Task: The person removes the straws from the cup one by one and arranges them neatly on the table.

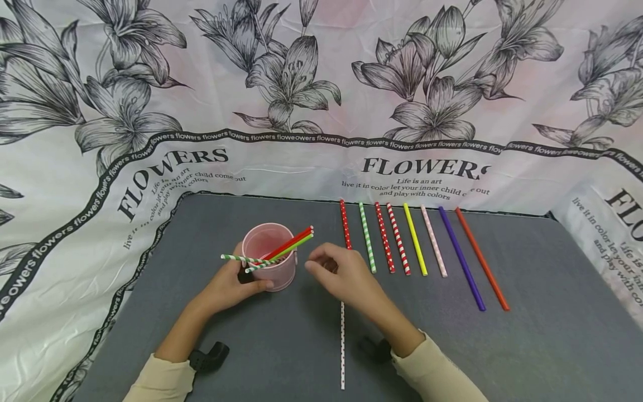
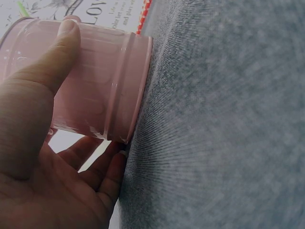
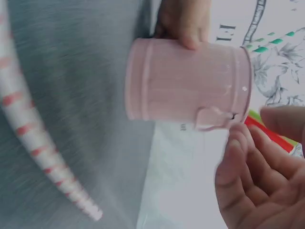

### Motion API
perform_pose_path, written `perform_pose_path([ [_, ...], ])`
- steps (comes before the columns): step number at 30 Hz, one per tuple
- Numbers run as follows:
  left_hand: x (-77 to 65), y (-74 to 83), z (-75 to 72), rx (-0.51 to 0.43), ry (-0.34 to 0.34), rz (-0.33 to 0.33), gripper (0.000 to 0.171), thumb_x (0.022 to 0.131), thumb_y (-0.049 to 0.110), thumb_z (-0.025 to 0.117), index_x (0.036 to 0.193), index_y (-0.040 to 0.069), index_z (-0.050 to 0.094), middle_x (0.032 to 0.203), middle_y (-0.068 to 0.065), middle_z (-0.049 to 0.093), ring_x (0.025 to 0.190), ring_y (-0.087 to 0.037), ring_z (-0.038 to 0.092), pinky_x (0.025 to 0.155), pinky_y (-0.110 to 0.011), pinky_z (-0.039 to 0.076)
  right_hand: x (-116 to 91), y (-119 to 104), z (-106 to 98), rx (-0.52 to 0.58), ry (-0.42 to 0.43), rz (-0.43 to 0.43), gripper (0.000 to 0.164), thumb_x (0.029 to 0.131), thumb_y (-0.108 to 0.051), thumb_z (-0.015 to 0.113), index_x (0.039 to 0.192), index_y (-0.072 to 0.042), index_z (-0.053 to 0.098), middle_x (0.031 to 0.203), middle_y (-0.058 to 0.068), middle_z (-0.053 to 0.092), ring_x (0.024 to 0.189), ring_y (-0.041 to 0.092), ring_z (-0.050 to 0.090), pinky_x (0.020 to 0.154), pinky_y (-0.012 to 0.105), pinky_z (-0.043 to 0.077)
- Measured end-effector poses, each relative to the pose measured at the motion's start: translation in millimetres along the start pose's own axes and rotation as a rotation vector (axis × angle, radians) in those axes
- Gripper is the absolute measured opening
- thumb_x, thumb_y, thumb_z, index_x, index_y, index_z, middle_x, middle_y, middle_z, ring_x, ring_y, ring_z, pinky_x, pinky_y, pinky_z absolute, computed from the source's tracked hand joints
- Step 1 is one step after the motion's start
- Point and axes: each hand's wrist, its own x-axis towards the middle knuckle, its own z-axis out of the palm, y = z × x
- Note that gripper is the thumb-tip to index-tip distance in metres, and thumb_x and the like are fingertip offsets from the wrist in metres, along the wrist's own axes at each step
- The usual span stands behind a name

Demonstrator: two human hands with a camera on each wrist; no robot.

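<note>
1. Nearest the camera, the beige right sleeve [image 1: 437,374] and left sleeve [image 1: 161,379] reach in over the grey tabletop [image 1: 271,346].
2. A white dotted straw [image 1: 342,346] points toward the tabletop's near side; its far end is hidden beneath the right hand [image 1: 346,273].
3. The right hand is released, fingers loosely bent around nothing visible, just beside the pink bucket [image 1: 271,279]. The right wrist view shows its fingertips by the bucket's bracket [image 3: 212,118]; whether they touch, I cannot tell.
4. The left hand [image 1: 230,287] grasps the bucket, thumb against its wall and fingers on the opposite side.
5. The bucket stands about upright, nearer the tabletop's left edge than its right.
6. In its mouth lean two green-striped straws [image 1: 236,258], ends out over the left rim, with a red straw [image 1: 288,244] and a lime straw [image 1: 300,242] jutting over the right.
7. Toward the tabletop's far edge runs a row, left to right: red dotted straw [image 1: 344,223], green-and-white straw [image 1: 367,237], second red dotted straw [image 1: 384,237], red-and-white straw [image 1: 398,239], yellow straw [image 1: 415,240], pale pink straw [image 1: 434,241], purple straw [image 1: 462,259], orange straw [image 1: 482,259].
</note>
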Motion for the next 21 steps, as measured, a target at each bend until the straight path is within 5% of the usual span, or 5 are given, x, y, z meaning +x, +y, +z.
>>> perform_pose_path([
  [6, -1.4, -0.7, 1.3, 0.002, 0.0, -0.011, 0.085, 0.081, 0.014, 0.086, 0.148, 0.005, 0.034, 0.136, -0.011, 0.054, 0.115, -0.02, 0.054, 0.096, -0.03, 0.045, 17, -13, 7, 0.0, 0.123, 0.064, 0.013, 0.089, -0.028, 0.078, 0.089, -0.019, 0.069, 0.075, -0.012, 0.064, 0.065, 0.01, 0.058, 0.056, 0.032, 0.05],
  [21, -0.4, -0.5, 0.0, -0.007, 0.001, -0.018, 0.086, 0.08, 0.013, 0.086, 0.148, 0.004, 0.033, 0.137, -0.012, 0.052, 0.118, -0.023, 0.053, 0.097, -0.032, 0.045, 31, -16, 17, -0.021, 0.135, 0.064, 0.014, 0.091, -0.025, 0.074, 0.089, -0.011, 0.077, 0.073, -0.011, 0.067, 0.062, 0.009, 0.057, 0.053, 0.03, 0.049],
])
